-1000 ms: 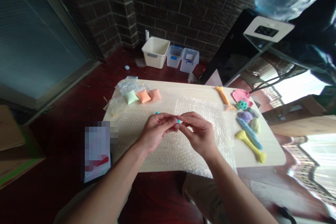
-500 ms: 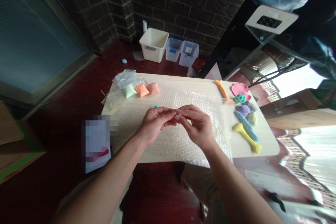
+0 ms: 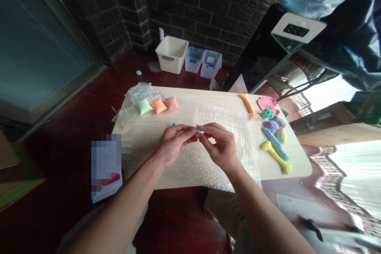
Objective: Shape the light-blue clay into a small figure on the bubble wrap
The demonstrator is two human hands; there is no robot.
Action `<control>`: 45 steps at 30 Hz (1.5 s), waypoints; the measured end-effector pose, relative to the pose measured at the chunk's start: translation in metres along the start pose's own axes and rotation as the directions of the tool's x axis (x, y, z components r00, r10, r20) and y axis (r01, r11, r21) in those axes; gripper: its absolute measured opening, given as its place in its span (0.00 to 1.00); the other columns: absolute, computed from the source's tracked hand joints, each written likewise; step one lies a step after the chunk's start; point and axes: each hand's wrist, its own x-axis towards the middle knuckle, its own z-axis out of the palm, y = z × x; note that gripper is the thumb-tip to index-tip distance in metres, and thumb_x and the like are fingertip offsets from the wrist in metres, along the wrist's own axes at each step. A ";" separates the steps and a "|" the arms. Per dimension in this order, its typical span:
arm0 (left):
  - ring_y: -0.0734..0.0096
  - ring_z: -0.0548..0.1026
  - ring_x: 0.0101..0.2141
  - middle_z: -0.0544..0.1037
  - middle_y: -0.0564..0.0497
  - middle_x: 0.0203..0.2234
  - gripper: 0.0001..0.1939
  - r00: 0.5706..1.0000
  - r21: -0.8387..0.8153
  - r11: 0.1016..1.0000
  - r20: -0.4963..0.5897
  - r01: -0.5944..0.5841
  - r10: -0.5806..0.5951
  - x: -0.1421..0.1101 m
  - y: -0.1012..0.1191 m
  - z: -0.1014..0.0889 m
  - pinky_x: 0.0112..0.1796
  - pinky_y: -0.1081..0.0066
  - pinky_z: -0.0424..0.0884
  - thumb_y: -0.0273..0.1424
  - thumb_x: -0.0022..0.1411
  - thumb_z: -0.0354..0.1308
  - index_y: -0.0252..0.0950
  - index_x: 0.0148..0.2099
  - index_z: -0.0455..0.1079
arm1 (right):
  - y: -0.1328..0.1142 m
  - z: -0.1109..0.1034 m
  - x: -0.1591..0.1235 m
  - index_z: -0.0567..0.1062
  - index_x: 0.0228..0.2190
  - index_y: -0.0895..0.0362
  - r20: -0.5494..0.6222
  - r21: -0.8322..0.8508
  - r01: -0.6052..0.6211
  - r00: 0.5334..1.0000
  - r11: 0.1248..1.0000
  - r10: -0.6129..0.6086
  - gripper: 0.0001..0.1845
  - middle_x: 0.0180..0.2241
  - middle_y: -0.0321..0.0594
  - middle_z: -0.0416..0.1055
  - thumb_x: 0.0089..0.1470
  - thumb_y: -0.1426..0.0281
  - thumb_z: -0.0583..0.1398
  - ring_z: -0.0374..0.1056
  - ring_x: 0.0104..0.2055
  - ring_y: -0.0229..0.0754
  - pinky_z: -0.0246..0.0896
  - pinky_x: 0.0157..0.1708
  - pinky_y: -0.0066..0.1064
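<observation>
Over the middle of the table, my left hand and my right hand meet at the fingertips. Between them they pinch a small bright blue piece of clay, mostly hidden by the fingers. Another little blue piece shows just beyond my left hand. Beneath both hands lies a sheet of bubble wrap. Soft clay shapes are at the right: an orange bone shape, a pink flat piece, a teal holed lump, a purple lump, a blue stick and a yellow bone shape.
Packets of green clay, orange clay and peach clay lie at the table's back left, beside clear plastic bags. Beyond the table, a cream basket and two clear bins stand on the floor. A water dispenser is at the right.
My right fingertips have parted slightly, so more of the blue piece shows between the hands. The whole view has shifted a little; the things on the table lie as before.
</observation>
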 end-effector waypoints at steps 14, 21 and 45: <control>0.66 0.83 0.35 0.86 0.44 0.34 0.13 0.998 0.058 0.997 0.017 0.057 -0.058 -0.002 0.002 -0.002 0.42 0.65 0.78 0.37 0.57 0.75 0.33 0.40 0.84 | 0.003 -0.003 0.001 0.87 0.42 0.50 0.043 -0.011 -0.074 0.996 0.997 0.074 0.08 0.34 0.41 0.81 0.61 0.68 0.69 0.77 0.34 0.42 0.75 0.34 0.35; 0.67 0.83 0.35 0.87 0.44 0.36 0.12 0.998 0.002 0.999 0.048 0.034 -0.034 -0.001 0.002 -0.001 0.44 0.64 0.78 0.33 0.54 0.77 0.35 0.41 0.85 | 0.008 0.002 -0.003 0.86 0.36 0.54 0.002 0.341 -0.297 0.949 0.892 0.315 0.10 0.30 0.40 0.83 0.52 0.64 0.75 0.77 0.27 0.41 0.77 0.28 0.34; 0.67 0.83 0.34 0.87 0.46 0.34 0.13 1.000 -0.007 1.000 0.017 0.021 -0.021 -0.001 0.003 0.001 0.43 0.64 0.79 0.33 0.53 0.78 0.35 0.39 0.83 | 0.000 -0.004 -0.001 0.85 0.47 0.50 0.025 0.086 -0.106 0.994 0.991 0.105 0.11 0.39 0.42 0.79 0.63 0.72 0.67 0.76 0.31 0.39 0.76 0.30 0.34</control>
